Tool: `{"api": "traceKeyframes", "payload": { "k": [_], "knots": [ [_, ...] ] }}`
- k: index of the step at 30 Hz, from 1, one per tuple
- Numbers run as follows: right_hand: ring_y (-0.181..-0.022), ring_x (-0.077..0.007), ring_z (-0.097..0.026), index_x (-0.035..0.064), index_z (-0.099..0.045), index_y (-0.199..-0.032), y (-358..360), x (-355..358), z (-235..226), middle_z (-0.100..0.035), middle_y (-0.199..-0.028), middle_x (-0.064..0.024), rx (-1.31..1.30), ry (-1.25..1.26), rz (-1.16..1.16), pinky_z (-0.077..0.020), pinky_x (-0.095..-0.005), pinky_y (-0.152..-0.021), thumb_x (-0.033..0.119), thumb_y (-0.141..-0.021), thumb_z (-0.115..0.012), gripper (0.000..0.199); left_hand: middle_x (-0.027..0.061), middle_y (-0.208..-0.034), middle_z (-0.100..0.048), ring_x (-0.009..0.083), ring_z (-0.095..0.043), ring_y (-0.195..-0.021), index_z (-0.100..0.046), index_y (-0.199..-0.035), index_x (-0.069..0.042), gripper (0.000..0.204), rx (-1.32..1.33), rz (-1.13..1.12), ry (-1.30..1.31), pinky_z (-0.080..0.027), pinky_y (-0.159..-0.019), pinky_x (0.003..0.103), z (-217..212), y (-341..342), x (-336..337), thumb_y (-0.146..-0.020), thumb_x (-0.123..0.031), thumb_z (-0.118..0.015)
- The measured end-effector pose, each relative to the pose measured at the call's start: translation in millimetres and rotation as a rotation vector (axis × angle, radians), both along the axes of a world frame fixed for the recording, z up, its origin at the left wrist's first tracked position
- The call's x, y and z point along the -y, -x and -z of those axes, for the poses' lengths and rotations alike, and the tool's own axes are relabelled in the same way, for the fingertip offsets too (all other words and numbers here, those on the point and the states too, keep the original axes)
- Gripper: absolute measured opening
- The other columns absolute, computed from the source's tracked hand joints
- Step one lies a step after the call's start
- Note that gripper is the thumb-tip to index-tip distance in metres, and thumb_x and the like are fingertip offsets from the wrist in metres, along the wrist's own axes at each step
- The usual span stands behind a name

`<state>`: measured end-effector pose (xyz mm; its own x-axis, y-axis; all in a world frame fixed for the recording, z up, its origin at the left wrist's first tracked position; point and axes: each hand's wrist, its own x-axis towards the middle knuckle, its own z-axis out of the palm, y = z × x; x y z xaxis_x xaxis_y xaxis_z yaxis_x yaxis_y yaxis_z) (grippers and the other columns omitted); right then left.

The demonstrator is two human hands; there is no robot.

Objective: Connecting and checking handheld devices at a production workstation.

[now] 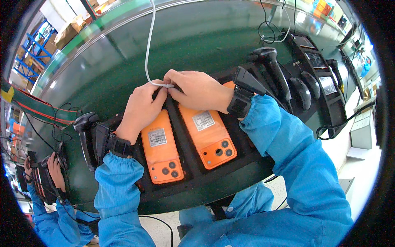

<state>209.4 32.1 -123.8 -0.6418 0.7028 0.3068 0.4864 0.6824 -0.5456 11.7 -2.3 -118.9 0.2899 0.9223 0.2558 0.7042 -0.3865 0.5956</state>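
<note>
My left hand (140, 108) and my right hand (202, 89) meet above the far ends of two orange smartphones. Between their closed fingertips is the plug end of a white cable (147, 53), which runs up and away over the table. Below my left hand, one orange smartphone (158, 152) lies camera side up with a label on its back. The second orange smartphone (209, 136) lies to its right, under my right hand, also labelled and camera side up. Both rest in a black tray (189, 175). My fingers hide the plug's tip.
Handheld scanners stand at both sides: a black scanner (271, 68) on the right and another black scanner (87, 138) on the left. Beyond the right one are a black mouse (302, 92) and a black rack (319, 61) with dark screens. A co-worker's hand (56, 171) shows far left.
</note>
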Motion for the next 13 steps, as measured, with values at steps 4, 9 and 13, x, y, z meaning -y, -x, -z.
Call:
{"api": "traceKeyframes", "payload": {
  "k": [4, 9, 13],
  "knots": [
    [-0.1, -0.0382, -0.067, 0.0034, -0.053, -0.112, 0.1, -0.4, 0.3, -0.069, -0.101, -0.0192, 0.001, -0.013, -0.009, -0.0535, -0.045, -0.086, 0.019, -0.096, -0.057, 0.022, 0.0233, -0.102, -0.07, 0.0416, -0.067, -0.095, -0.07, -0.11, 0.0, 0.025, 0.009, -0.001, -0.016, -0.054, -0.081, 0.044, 0.3, 1.0, -0.2, -0.095, -0.017, -0.058],
    [-0.1, -0.0384, -0.066, 0.0033, -0.053, -0.112, -0.7, -0.1, -0.8, -0.07, -0.102, -0.0193, 0.015, -0.002, -0.003, -0.0533, -0.045, -0.086, 0.02, -0.096, -0.056, 0.023, 0.0233, -0.102, -0.07, 0.0414, -0.068, -0.095, -0.07, -0.109, 0.0, 0.025, 0.009, -0.019, -0.003, -0.054, -0.081, 0.044, -0.5, -0.7, 0.4, -0.095, -0.017, -0.058],
    [-0.102, -0.0383, -0.066, 0.0038, -0.053, -0.113, 0.8, -1.2, -1.2, -0.07, -0.103, -0.0198, 0.039, 0.021, 0.005, -0.0519, -0.0464, -0.089, 0.021, -0.096, -0.056, 0.024, 0.0238, -0.102, -0.07, 0.0413, -0.068, -0.095, -0.07, -0.11, -0.001, 0.025, 0.022, 0.007, -0.035, -0.054, -0.082, 0.044, 2.2, 1.5, -1.7, -0.095, -0.018, -0.058]
  ]
}}
